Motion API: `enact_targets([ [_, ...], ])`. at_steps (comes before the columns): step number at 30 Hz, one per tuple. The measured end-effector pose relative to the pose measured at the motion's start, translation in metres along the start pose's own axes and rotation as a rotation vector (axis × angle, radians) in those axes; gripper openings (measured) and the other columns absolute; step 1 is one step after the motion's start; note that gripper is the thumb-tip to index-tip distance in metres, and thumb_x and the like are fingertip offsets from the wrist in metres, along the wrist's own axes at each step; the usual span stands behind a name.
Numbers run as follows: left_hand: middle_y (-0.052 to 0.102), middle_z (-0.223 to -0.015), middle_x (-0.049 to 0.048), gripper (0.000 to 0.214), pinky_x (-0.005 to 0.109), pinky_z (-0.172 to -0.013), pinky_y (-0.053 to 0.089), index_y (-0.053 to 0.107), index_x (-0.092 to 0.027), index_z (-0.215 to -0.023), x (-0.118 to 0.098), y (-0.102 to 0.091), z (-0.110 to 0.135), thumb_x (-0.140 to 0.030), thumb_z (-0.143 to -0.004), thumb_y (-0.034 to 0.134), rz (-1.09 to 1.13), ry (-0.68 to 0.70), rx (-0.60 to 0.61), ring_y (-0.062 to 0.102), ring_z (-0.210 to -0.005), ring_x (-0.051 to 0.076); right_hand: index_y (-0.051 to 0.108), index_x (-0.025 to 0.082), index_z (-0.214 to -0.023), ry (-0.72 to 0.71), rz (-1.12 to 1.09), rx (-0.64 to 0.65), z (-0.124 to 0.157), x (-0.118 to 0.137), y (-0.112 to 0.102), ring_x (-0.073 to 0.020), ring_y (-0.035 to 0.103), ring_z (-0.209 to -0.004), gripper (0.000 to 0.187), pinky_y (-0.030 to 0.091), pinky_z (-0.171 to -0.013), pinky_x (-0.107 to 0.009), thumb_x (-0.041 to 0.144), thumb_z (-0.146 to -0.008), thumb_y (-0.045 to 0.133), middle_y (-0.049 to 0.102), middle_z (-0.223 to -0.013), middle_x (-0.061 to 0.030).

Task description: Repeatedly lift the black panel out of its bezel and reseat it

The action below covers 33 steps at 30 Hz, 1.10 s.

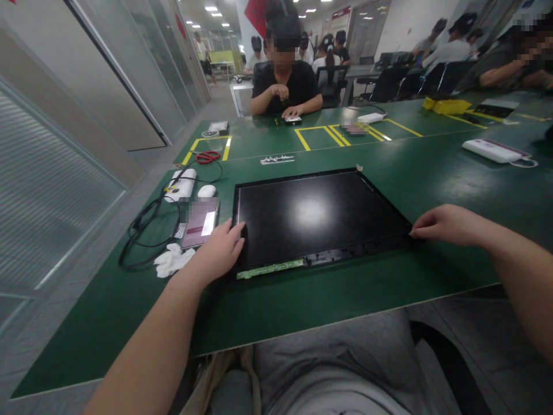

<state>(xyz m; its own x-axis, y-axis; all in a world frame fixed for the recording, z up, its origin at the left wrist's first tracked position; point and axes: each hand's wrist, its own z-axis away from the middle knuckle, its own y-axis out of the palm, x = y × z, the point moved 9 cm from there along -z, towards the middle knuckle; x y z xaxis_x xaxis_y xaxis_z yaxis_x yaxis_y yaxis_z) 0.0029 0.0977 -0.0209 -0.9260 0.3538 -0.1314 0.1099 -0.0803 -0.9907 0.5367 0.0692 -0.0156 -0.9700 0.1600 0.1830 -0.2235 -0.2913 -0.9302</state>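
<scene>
A black screen is laid flat on a green table, between two hands.
Its left edge is touched by the left hand, which is held open with fingers spread, grasping nothing; its near right corner is met by the bunched fingertips of the right hand, though whether the corner is gripped or merely touched cannot be told. Along the near edge, a green circuit strip is seen. Left of the screen, a phone, a crumpled white cloth and a black cable are placed; beyond them, red scissors.
</scene>
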Motion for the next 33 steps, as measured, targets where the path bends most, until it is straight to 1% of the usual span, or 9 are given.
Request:
enact_targets([
  [3,0.052,-0.158,0.0238,0.058,0.055,-0.125,0.037,0.051,-0.009,-0.156,0.001,0.000,0.000,-0.032,-0.105,0.036,-0.011,-0.005,0.006,0.048,-0.150,0.038,0.084,0.025,-0.081,0.061,-0.082,0.012,0.002,-0.012,0.003,-0.0239,0.073,-0.067,0.028,0.056,-0.069,-0.037,0.047,-0.078,0.066,0.077,-0.071,-0.0052],
  [5,0.051,-0.159,0.0247,0.059,0.055,-0.125,0.037,0.050,-0.008,-0.157,0.001,0.001,-0.001,-0.032,-0.106,0.035,-0.020,-0.009,0.015,0.047,-0.150,0.038,0.084,0.025,-0.085,0.076,-0.125,0.031,0.006,-0.011,0.003,-0.0237,0.075,-0.072,0.029,0.057,-0.073,-0.036,0.047,-0.077,0.068,0.080,-0.078,-0.0051],
  [7,0.049,-0.160,0.0261,0.060,0.055,-0.126,0.036,0.049,-0.006,-0.158,0.001,0.001,-0.001,-0.033,-0.106,0.034,-0.026,-0.016,0.026,0.047,-0.151,0.039,0.084,0.025,-0.086,0.087,-0.131,0.011,0.010,-0.006,-0.001,-0.0236,0.075,-0.072,0.027,0.057,-0.073,-0.036,0.045,-0.076,0.069,0.080,-0.077,-0.0045],
  [10,0.048,-0.160,0.0263,0.061,0.055,-0.126,0.035,0.049,-0.006,-0.158,0.000,0.001,0.000,-0.035,-0.107,0.032,-0.027,-0.024,0.019,0.047,-0.151,0.039,0.083,0.026,-0.083,0.132,-0.040,-0.057,0.015,0.005,-0.010,-0.0244,0.074,-0.070,0.021,0.055,-0.072,-0.036,0.040,-0.076,0.068,0.076,-0.067,-0.0028],
  [13,0.049,-0.159,0.0274,0.061,0.056,-0.125,0.036,0.050,-0.005,-0.157,-0.002,0.000,0.000,-0.035,-0.107,0.032,-0.021,-0.021,0.018,0.049,-0.149,0.040,0.082,0.025,-0.083,0.124,0.047,-0.016,0.019,0.023,-0.010,-0.0230,0.075,-0.070,0.017,0.054,-0.073,-0.036,0.033,-0.078,0.067,0.076,-0.068,-0.0015],
  [18,0.050,-0.157,0.0268,0.061,0.056,-0.124,0.037,0.050,-0.006,-0.157,-0.002,-0.001,0.000,-0.034,-0.107,0.032,-0.023,-0.015,0.020,0.050,-0.148,0.039,0.083,0.025,-0.106,0.106,0.085,-0.003,0.024,0.038,-0.012,-0.0214,0.074,-0.071,0.030,0.054,-0.072,-0.034,0.030,-0.082,0.067,0.079,-0.077,-0.0008],
  [22,0.054,-0.154,0.0272,0.059,0.057,-0.123,0.040,0.053,-0.005,-0.155,-0.001,-0.001,-0.001,-0.033,-0.106,0.035,-0.013,0.011,-0.005,0.054,-0.143,0.040,0.085,0.028,-0.093,0.064,0.152,-0.011,0.021,0.034,-0.010,-0.0222,0.075,-0.082,0.022,0.054,-0.076,-0.034,0.028,-0.081,0.066,0.082,-0.091,-0.0011],
  [27,0.051,-0.157,0.0296,0.060,0.055,-0.124,0.038,0.053,-0.003,-0.155,-0.001,0.000,-0.001,-0.034,-0.106,0.037,-0.010,-0.002,-0.002,0.052,-0.146,0.041,0.084,0.028,-0.083,0.001,0.169,-0.103,0.023,0.024,-0.010,-0.0227,0.073,-0.079,0.018,0.053,-0.073,-0.035,0.030,-0.078,0.067,0.081,-0.085,-0.0015],
  [33,0.052,-0.157,0.0291,0.058,0.055,-0.125,0.038,0.055,-0.004,-0.154,0.001,0.001,-0.001,-0.033,-0.106,0.038,0.001,-0.007,-0.040,0.053,-0.146,0.041,0.081,0.028,-0.082,0.028,0.067,-0.191,0.035,0.010,-0.006,-0.0229,0.072,-0.077,0.018,0.055,-0.072,-0.035,0.038,-0.079,0.068,0.078,-0.083,-0.0025],
])
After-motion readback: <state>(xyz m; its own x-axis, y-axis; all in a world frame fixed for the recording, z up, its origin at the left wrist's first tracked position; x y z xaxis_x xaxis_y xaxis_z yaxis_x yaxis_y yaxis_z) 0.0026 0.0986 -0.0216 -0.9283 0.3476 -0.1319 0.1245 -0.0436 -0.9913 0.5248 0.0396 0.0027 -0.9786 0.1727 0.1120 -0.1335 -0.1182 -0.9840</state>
